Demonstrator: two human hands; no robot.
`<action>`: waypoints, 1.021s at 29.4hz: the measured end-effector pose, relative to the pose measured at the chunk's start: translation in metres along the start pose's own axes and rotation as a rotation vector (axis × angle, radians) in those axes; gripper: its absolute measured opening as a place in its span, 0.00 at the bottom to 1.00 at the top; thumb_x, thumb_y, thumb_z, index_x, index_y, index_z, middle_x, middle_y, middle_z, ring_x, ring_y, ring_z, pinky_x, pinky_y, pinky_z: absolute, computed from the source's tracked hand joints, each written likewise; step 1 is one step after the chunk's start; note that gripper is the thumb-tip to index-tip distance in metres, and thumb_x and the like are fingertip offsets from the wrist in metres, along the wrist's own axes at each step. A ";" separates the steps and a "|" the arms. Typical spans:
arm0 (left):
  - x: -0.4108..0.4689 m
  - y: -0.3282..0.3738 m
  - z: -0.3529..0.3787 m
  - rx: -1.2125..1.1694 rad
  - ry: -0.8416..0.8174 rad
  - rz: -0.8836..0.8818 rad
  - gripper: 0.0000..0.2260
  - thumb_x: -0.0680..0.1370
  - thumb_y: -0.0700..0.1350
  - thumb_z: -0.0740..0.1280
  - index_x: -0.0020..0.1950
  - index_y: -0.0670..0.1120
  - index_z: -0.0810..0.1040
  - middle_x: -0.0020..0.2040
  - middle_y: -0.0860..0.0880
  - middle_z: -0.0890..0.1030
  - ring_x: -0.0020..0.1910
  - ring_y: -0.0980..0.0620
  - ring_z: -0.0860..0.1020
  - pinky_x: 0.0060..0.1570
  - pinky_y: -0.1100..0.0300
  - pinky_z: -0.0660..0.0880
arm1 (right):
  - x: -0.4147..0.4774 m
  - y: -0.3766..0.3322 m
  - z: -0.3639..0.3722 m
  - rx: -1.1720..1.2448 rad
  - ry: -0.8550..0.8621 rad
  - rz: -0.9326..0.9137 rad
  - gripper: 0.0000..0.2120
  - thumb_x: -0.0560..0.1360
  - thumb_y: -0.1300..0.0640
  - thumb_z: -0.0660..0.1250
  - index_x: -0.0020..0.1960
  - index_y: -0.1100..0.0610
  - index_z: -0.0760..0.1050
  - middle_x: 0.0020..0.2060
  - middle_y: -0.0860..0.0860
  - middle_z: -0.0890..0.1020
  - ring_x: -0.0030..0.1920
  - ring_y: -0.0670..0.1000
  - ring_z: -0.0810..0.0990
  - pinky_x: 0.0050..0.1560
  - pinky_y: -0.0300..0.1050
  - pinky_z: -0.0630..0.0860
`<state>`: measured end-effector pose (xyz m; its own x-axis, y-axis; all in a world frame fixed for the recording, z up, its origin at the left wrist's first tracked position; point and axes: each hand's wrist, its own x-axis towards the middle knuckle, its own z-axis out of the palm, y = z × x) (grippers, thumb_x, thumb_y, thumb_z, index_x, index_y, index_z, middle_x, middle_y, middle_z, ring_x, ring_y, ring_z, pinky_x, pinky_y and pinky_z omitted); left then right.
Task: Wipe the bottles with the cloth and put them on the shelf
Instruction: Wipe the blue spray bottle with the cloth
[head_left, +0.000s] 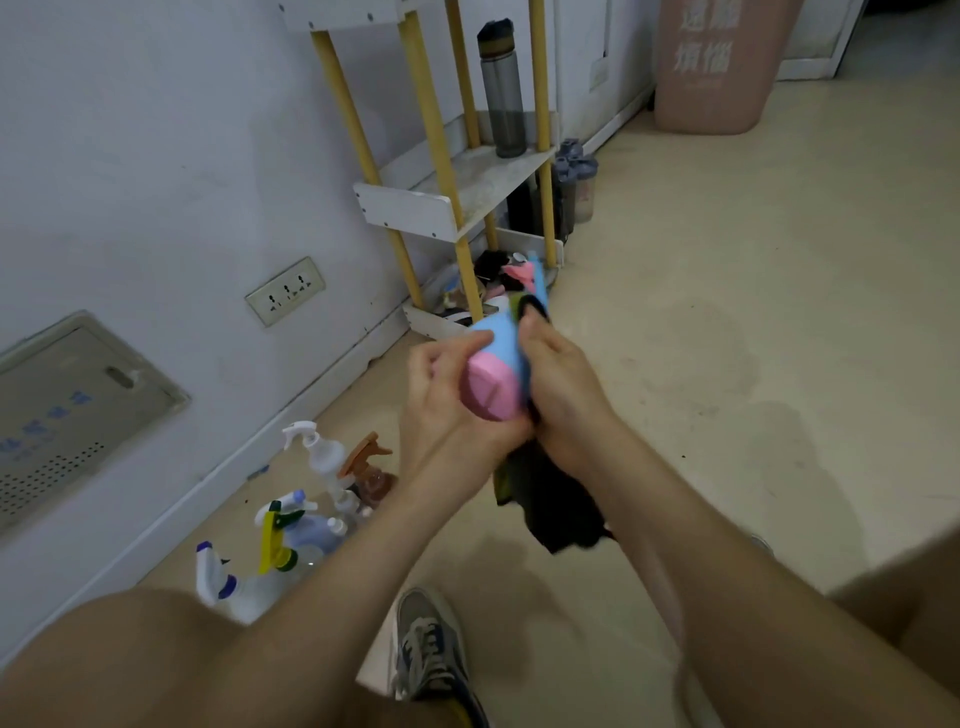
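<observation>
Though half hidden, cloth (556, 506) against bottle (496, 376)

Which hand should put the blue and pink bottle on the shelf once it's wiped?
Probably the left. The left hand grips the bottle by its pink base, while the right hand holds the cloth against it.

**A plain corner of a lived-in room**

This looks like a home or dormitory room, though the view does not settle which. A pale painted wall (156, 156) carries a wall socket (285, 291) and a vented access panel (67, 415) above a white skirting board (363, 348). On the beige floor (727, 312) stand a yellow-and-white shelf rack (405, 208), a pink bin (717, 67) and a cluster of spray bottles (291, 519).
</observation>
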<state>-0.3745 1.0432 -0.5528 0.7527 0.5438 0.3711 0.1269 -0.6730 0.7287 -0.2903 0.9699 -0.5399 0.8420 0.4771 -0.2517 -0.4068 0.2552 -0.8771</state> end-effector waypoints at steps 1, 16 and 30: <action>-0.008 0.003 0.002 0.046 -0.044 0.053 0.34 0.59 0.53 0.75 0.62 0.67 0.69 0.61 0.56 0.66 0.54 0.58 0.73 0.49 0.73 0.69 | 0.008 -0.007 -0.008 0.014 0.054 0.021 0.17 0.82 0.45 0.60 0.60 0.56 0.78 0.54 0.59 0.83 0.52 0.59 0.84 0.57 0.60 0.80; 0.009 -0.010 -0.008 0.497 -0.094 0.751 0.22 0.67 0.43 0.72 0.59 0.55 0.73 0.66 0.35 0.73 0.61 0.30 0.72 0.57 0.43 0.72 | -0.008 -0.011 -0.023 0.196 -0.073 0.142 0.15 0.80 0.48 0.65 0.54 0.59 0.82 0.46 0.56 0.86 0.44 0.53 0.86 0.48 0.50 0.83; 0.022 0.035 0.015 -1.127 0.048 -0.726 0.23 0.72 0.55 0.68 0.65 0.48 0.76 0.58 0.44 0.82 0.53 0.47 0.82 0.50 0.53 0.79 | -0.020 0.005 0.005 0.112 -0.072 -0.265 0.12 0.80 0.54 0.65 0.56 0.39 0.81 0.69 0.51 0.73 0.66 0.50 0.76 0.67 0.51 0.74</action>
<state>-0.3437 1.0246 -0.5279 0.7163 0.6316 -0.2966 -0.1300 0.5384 0.8326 -0.3108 0.9654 -0.5372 0.8987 0.4385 0.0131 -0.2161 0.4686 -0.8566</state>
